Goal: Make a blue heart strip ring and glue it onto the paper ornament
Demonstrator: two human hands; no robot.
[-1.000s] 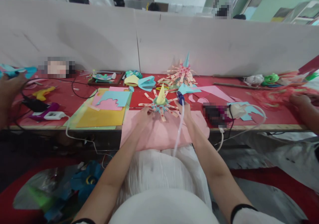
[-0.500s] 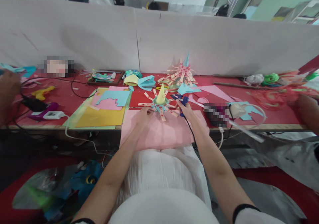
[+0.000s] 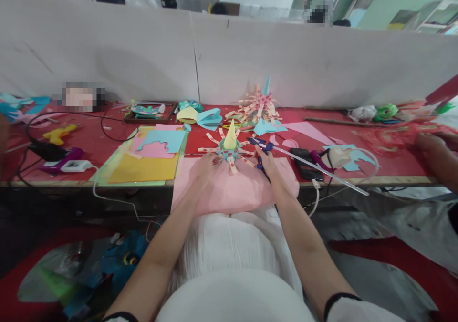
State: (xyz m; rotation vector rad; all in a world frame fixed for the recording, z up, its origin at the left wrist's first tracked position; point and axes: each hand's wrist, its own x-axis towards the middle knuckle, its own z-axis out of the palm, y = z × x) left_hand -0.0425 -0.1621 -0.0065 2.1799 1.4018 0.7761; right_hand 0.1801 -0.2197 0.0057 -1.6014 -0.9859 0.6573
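Note:
A paper craft with a yellow cone (image 3: 231, 138) on top and patterned strips spreading all round stands before me. My left hand (image 3: 208, 164) is closed at its left side, with the fingertips pinching a strip. On the other side, my right hand (image 3: 265, 162) grips a blue glue gun (image 3: 264, 145), whose nozzle points left toward the strips. A long clear glue stick (image 3: 332, 173) sticks out of the gun's back to the right. Under both hands lies a pink cloth (image 3: 232, 193) that hangs over the table's front edge. The undersides of the fingers are hidden.
A similar craft with a blue cone (image 3: 265, 86) stands behind. Coloured paper sheets (image 3: 143, 167) lie to the left, near a yellow glue gun (image 3: 59, 133). A black phone (image 3: 306, 163) and power strip lie right. A co-worker's hand (image 3: 436, 155) works far right.
The glue gun has turned, so its nozzle points left and its glue stick extends right instead of toward me. My left hand stays at the craft. A co-worker's hand at far left has drawn back.

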